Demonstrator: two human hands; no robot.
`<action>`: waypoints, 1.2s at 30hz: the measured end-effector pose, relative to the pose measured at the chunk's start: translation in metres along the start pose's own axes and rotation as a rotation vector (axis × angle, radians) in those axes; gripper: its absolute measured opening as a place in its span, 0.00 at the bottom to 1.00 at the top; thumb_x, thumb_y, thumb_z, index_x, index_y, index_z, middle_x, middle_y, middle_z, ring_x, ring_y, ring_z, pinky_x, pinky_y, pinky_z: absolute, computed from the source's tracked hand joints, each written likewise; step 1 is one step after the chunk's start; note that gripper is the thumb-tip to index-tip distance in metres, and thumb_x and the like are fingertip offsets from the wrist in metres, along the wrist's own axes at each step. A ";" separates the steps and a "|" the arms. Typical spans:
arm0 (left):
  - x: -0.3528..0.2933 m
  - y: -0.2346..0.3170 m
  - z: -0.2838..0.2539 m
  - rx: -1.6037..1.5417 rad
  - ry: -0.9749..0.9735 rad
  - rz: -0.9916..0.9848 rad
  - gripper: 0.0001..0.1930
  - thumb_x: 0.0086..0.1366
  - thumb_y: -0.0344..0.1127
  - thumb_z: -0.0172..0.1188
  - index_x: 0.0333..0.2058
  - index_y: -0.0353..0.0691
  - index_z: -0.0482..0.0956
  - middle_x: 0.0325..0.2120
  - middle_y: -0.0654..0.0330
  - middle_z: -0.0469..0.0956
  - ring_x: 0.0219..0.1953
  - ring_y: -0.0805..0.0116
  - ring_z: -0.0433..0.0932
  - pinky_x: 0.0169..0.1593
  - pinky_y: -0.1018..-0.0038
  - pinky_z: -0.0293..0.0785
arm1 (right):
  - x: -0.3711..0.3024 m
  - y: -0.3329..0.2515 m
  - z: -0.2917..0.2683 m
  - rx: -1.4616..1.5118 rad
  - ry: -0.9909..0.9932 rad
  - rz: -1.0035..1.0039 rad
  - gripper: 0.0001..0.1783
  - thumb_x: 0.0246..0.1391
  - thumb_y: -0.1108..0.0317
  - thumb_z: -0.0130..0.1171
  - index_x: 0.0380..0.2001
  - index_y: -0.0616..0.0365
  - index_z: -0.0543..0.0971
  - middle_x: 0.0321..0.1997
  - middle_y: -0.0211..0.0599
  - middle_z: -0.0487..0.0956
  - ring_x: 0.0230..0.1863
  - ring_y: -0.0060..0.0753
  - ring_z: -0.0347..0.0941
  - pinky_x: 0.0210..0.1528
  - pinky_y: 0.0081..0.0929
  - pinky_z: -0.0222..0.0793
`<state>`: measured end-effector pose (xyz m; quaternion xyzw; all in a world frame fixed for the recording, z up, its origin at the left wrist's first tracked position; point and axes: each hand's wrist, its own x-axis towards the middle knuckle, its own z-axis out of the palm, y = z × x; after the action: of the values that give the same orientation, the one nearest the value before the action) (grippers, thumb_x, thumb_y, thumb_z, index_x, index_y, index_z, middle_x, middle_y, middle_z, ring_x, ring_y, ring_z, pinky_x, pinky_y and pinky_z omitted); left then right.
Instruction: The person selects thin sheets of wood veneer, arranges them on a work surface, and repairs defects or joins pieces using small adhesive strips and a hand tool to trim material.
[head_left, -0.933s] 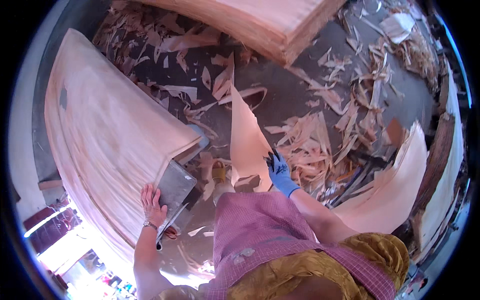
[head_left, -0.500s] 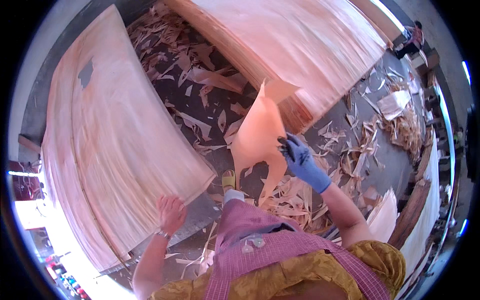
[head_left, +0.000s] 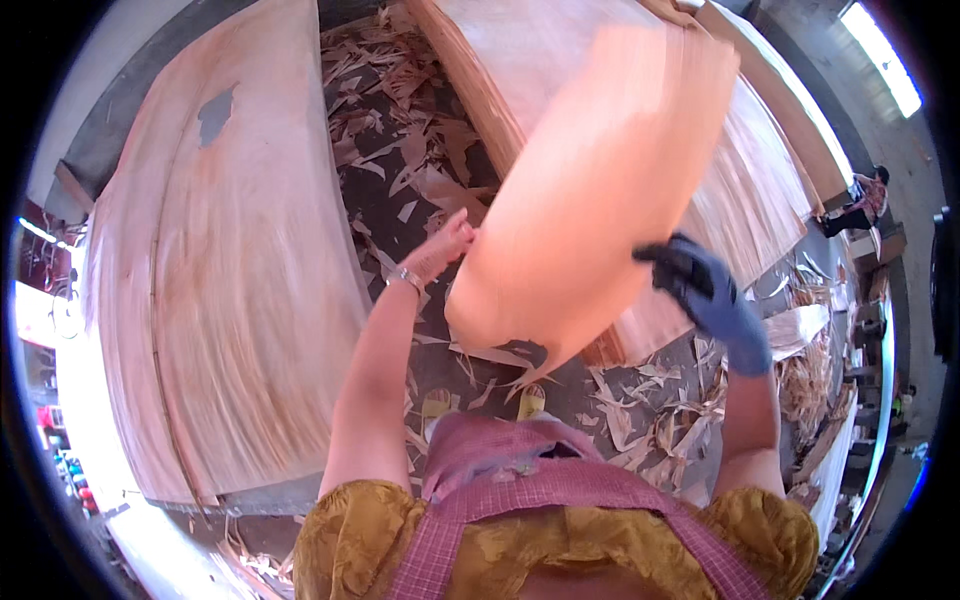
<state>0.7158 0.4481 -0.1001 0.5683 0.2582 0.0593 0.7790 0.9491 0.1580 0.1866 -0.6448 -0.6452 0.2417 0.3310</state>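
Observation:
A curved sheet of pale orange wood veneer (head_left: pixel 590 190) hangs in front of me, its lower end ragged with a torn notch. My left hand (head_left: pixel 443 248), bare with a bracelet at the wrist, pinches its left edge. On the opposite edge is my right hand (head_left: pixel 695 283), in a blue glove with black fingers, its fingertips closed at the sheet. Behind the sheet stands a thick stack of veneer (head_left: pixel 470 75), partly hidden by it. To my left lies another broad veneer stack (head_left: pixel 240 290), with a torn hole in its top sheet and a long thin strip along it.
Torn veneer scraps (head_left: pixel 400 130) litter the dark floor between the two stacks. More scraps (head_left: pixel 640 410) are strewn below the right stack, close to my yellow slippers (head_left: pixel 532 402). Another person (head_left: pixel 862 203) is at the far right, by the stack's end.
The veneer sheet has been raised and now spreads broadly before me. My left hand has come off the left stack's near corner to the sheet's edge; my right hand has moved right.

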 end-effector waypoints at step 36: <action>0.184 0.521 -0.517 -0.368 0.786 0.839 0.10 0.63 0.41 0.67 0.31 0.44 0.77 0.29 0.68 0.79 0.30 0.80 0.76 0.35 0.77 0.77 | 0.775 0.247 0.096 0.774 -0.133 0.327 0.38 0.50 0.66 0.71 0.62 0.60 0.67 0.55 0.37 0.76 0.54 0.28 0.72 0.54 0.27 0.69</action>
<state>0.7361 1.1422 0.2014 0.4131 0.2661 0.6107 0.6209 1.0836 0.9502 0.0301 -0.5498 -0.4159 0.5564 0.4638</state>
